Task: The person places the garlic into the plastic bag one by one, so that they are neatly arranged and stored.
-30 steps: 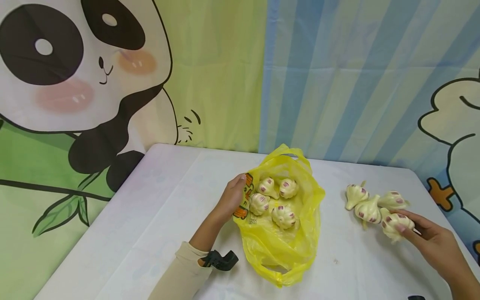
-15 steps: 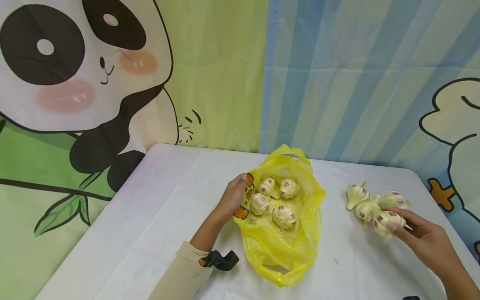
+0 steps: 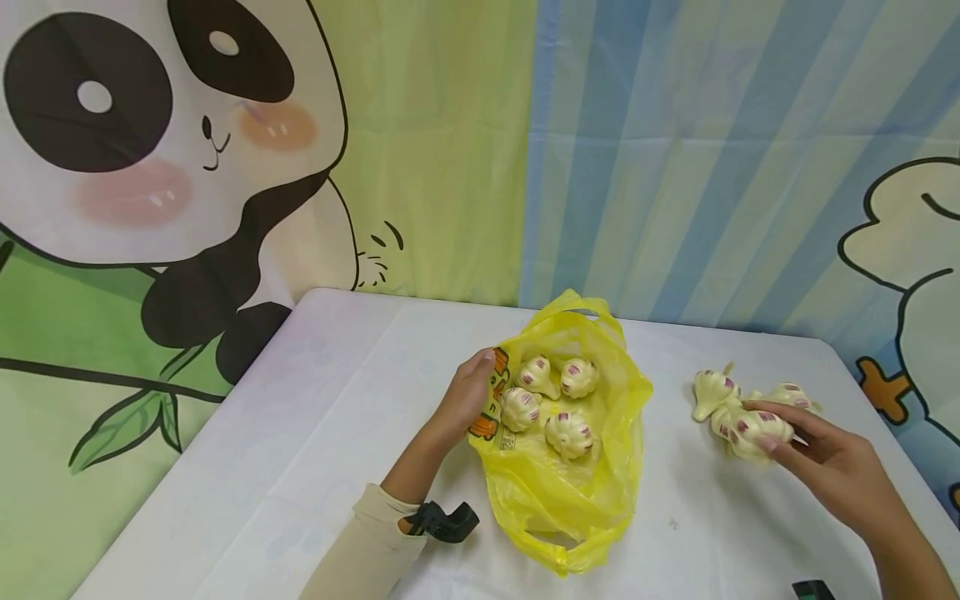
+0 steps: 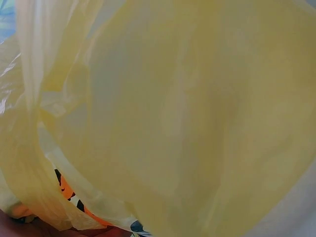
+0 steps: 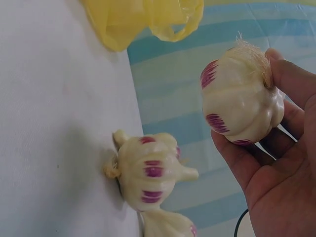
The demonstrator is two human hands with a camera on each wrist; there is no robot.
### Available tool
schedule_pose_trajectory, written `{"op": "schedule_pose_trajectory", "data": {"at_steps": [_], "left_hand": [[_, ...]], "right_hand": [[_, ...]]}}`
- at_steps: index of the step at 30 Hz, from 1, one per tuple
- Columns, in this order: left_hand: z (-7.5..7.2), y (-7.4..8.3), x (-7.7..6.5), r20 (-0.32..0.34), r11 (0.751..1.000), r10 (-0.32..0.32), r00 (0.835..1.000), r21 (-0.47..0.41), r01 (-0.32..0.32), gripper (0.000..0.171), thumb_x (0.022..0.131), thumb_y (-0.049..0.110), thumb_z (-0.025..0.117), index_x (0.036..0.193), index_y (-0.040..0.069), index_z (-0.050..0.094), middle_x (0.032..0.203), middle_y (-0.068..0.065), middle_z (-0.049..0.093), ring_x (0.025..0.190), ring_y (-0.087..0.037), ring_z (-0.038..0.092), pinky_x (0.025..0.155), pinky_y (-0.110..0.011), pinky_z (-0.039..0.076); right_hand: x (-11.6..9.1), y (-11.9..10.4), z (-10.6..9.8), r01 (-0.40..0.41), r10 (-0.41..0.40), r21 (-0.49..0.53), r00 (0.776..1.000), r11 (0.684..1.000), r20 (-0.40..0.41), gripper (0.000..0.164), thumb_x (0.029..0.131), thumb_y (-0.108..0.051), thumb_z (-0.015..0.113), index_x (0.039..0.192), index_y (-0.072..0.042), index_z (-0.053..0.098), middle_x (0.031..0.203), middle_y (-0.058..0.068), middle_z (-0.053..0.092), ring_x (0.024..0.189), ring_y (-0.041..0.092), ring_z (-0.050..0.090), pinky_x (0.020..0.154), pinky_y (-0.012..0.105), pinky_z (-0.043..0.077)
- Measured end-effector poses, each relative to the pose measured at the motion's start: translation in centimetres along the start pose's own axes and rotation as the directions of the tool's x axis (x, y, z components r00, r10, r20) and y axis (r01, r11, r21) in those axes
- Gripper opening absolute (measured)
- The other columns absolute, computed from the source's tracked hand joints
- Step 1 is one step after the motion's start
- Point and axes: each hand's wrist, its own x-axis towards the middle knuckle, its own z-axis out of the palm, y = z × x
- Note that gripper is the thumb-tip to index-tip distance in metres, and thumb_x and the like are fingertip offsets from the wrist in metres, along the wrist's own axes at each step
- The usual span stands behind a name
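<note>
A yellow plastic bag lies open on the table with several garlic bulbs inside. My left hand grips its left edge, beside the orange print; in the left wrist view the yellow plastic fills most of the picture. Between thumb and fingers, my right hand pinches a garlic bulb, purple-streaked with a tuft of roots. In the head view it overlaps the loose bulbs behind it. Those include a garlic bulb at the left and another garlic bulb at the right, partly behind my fingers.
The white table runs back to a curtain with blue stripes and a cartoon panda. A black wrist mount sits on my left wrist, close to the bag's near left side.
My right hand has moved left with the garlic bulb, now in front of the loose bulbs. The left hand and the bag stay where they were.
</note>
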Motion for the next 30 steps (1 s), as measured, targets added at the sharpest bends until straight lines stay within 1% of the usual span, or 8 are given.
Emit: {"op": "schedule_pose_trajectory", "data": {"at_steps": [2,5,9,12,17,20,25,30], "left_hand": [[0.0,-0.1,0.1,0.005,1.0,0.001,1.0,0.003,-0.001,0.048,0.109,0.023,0.021,0.147,-0.003,0.036,0.135,-0.025,0.049,0.126,-0.036,0.045,0.106,-0.048,0.032],[-0.2,-1.2,0.8,0.012,1.0,-0.002,1.0,-0.004,0.002,0.048,0.109,0.024,0.021,0.147,-0.002,0.036,0.136,-0.025,0.048,0.126,-0.036,0.045,0.106,-0.048,0.032],[-0.4,-2.8,1.8,0.007,1.0,0.006,1.0,-0.019,-0.006,0.048,0.109,0.027,0.022,0.146,0.001,0.038,0.135,-0.023,0.05,0.125,-0.034,0.046,0.106,-0.048,0.032],[-0.5,-3.4,2.0,-0.01,1.0,0.004,1.0,-0.016,-0.005,0.048,0.109,0.031,0.024,0.145,0.004,0.042,0.13,-0.02,0.053,0.12,-0.032,0.049,0.104,-0.048,0.034],[-0.4,-3.6,1.9,-0.029,1.0,-0.001,1.0,-0.006,0.001,0.049,0.108,0.036,0.025,0.143,0.007,0.045,0.127,-0.017,0.054,0.118,-0.028,0.049,0.104,-0.046,0.033],[-0.3,-3.6,2.0,-0.033,1.0,0.002,0.999,-0.002,-0.002,0.05,0.108,0.036,0.026,0.144,0.006,0.043,0.131,-0.015,0.052,0.125,-0.027,0.045,0.108,-0.045,0.029],[-0.2,-3.6,2.0,-0.034,1.0,-0.003,0.999,0.001,0.003,0.052,0.108,0.036,0.026,0.148,0.005,0.038,0.142,-0.013,0.046,0.135,-0.026,0.035,0.112,-0.044,0.022],[-0.3,-3.4,1.9,-0.036,1.0,0.0,0.999,0.003,0.0,0.051,0.108,0.036,0.026,0.146,0.006,0.041,0.135,-0.014,0.051,0.128,-0.026,0.042,0.11,-0.045,0.026]], "right_hand": [[0.2,-0.3,0.0,0.02,-0.02,0.002,1.0,1.0,0.007,0.042,0.093,-0.014,0.068,0.131,-0.001,0.058,0.118,-0.031,0.047,0.105,-0.02,0.036,0.07,0.005,0.044],[0.5,-0.8,0.1,0.047,-0.047,0.002,0.999,0.999,0.017,0.041,0.093,-0.013,0.069,0.131,-0.001,0.059,0.117,-0.033,0.047,0.106,-0.019,0.037,0.072,0.004,0.042],[0.9,-1.3,0.1,0.093,-0.094,0.019,0.995,0.995,0.029,0.039,0.092,-0.009,0.069,0.129,-0.001,0.06,0.117,-0.031,0.05,0.107,-0.017,0.041,0.074,0.004,0.042],[1.4,-1.7,0.2,0.126,-0.128,0.043,0.991,0.991,0.046,0.039,0.091,-0.006,0.069,0.129,-0.001,0.06,0.12,-0.027,0.052,0.108,-0.014,0.044,0.075,0.005,0.043],[2.0,-2.5,0.6,0.172,-0.176,0.062,0.982,0.983,0.066,0.039,0.091,-0.004,0.069,0.129,-0.003,0.062,0.123,-0.019,0.054,0.109,-0.011,0.046,0.075,0.007,0.045],[2.3,-3.1,0.6,0.181,-0.187,0.079,0.979,0.98,0.083,0.038,0.091,-0.005,0.069,0.128,-0.004,0.062,0.125,-0.019,0.055,0.108,-0.012,0.047,0.074,0.009,0.046],[2.9,-4.0,0.7,0.217,-0.229,0.109,0.967,0.97,0.113,0.038,0.091,-0.003,0.069,0.128,-0.004,0.062,0.128,-0.007,0.06,0.113,-0.01,0.048,0.076,0.01,0.047],[3.8,-5.0,0.6,0.229,-0.245,0.148,0.964,0.962,0.103,0.039,0.091,0.001,0.067,0.128,-0.003,0.061,0.125,-0.005,0.062,0.113,-0.004,0.052,0.078,0.012,0.047]]}}
